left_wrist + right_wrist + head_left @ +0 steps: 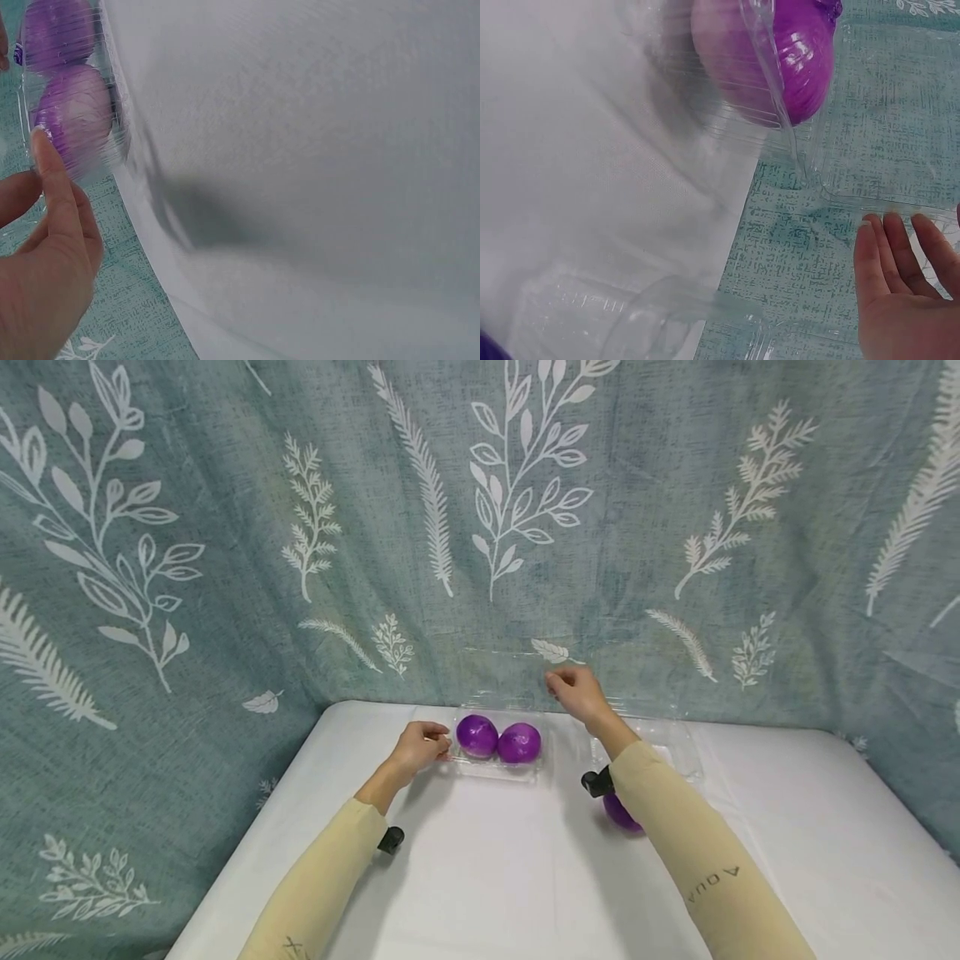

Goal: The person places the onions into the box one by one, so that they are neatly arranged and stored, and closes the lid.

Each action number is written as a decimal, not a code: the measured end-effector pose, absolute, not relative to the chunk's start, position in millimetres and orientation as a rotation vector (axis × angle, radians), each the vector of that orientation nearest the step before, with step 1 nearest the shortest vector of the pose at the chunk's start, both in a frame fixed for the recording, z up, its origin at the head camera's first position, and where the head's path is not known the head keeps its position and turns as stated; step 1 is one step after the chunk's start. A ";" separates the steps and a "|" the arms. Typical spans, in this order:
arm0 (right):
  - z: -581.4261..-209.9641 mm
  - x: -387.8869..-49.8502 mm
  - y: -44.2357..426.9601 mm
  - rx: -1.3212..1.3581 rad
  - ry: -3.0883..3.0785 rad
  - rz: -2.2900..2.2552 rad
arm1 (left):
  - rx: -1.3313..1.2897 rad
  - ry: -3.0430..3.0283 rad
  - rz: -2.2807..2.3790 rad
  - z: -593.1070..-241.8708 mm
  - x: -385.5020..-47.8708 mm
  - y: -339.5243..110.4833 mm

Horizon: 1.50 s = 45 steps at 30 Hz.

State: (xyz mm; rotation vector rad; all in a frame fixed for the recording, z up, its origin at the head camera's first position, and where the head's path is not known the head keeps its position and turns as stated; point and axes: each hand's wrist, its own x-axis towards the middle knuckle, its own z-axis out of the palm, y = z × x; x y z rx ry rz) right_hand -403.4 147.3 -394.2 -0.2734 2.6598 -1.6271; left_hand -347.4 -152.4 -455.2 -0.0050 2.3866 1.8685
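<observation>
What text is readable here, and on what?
"AQUA": right sleeve; last letter faint.
"X": left sleeve; any marks after it are too unclear at the frame edge to read.
None readable on the purple round items or clear plastic containers.

In the head view, the lone purple ball [619, 814] is partly covered by the right sleeve [697, 843], as is the right-hand container [682, 750]. In the left wrist view, the left hand [49, 270] is cropped, the farther ball [60, 34] too. Whether the lid [889, 112] is pinched by the right hand [907, 307], its thumb mostly cut off, cannot be told.
</observation>
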 end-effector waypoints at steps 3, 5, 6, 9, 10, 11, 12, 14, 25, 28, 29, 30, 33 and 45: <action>-394.2 -401.9 146.5 -0.282 2.667 -1.629 | -0.005 2.388 1.874 -456.5 -347.6 -153.1; -394.6 -400.9 146.2 -0.292 2.672 -1.627 | -0.007 2.388 1.876 -456.3 -347.4 -153.2; -394.7 -400.1 146.1 -0.297 2.675 -1.626 | -0.006 2.393 1.874 -456.0 -347.0 -153.3; -395.4 -397.9 146.7 -0.313 2.690 -1.611 | -0.002 2.390 1.875 -455.3 -346.6 -153.3; -395.4 -397.0 146.9 -0.319 2.698 -1.604 | -0.001 2.388 1.876 -455.1 -346.5 -153.1; -395.6 -396.2 147.3 -0.325 2.705 -1.596 | 0.002 2.384 1.878 -455.3 -346.7 -153.0; -395.0 -395.0 147.5 -0.329 2.711 -1.591 | 0.008 2.383 1.878 -455.3 -346.6 -152.8; -395.0 -393.5 148.1 -0.337 2.725 -1.577 | 0.013 2.379 1.880 -455.0 -346.8 -152.1; -396.4 -387.2 149.0 -0.355 2.800 -1.496 | 0.008 2.386 1.878 -451.1 -344.4 -151.2; -398.1 -385.6 149.4 -0.349 2.816 -1.479 | 0.012 2.383 1.878 -452.1 -345.0 -151.8; -398.5 -385.0 149.6 -0.347 2.819 -1.474 | 0.014 2.385 1.875 -452.7 -345.4 -152.0; -398.9 -384.3 149.7 -0.345 2.819 -1.474 | 0.017 2.390 1.869 -453.6 -345.7 -152.3; -399.8 -382.7 149.8 -0.350 2.806 -1.481 | 0.018 2.400 1.857 -455.1 -346.9 -152.8; -403.5 -374.1 154.2 -0.343 2.716 -1.465 | 0.016 2.400 1.856 -455.9 -348.7 -152.1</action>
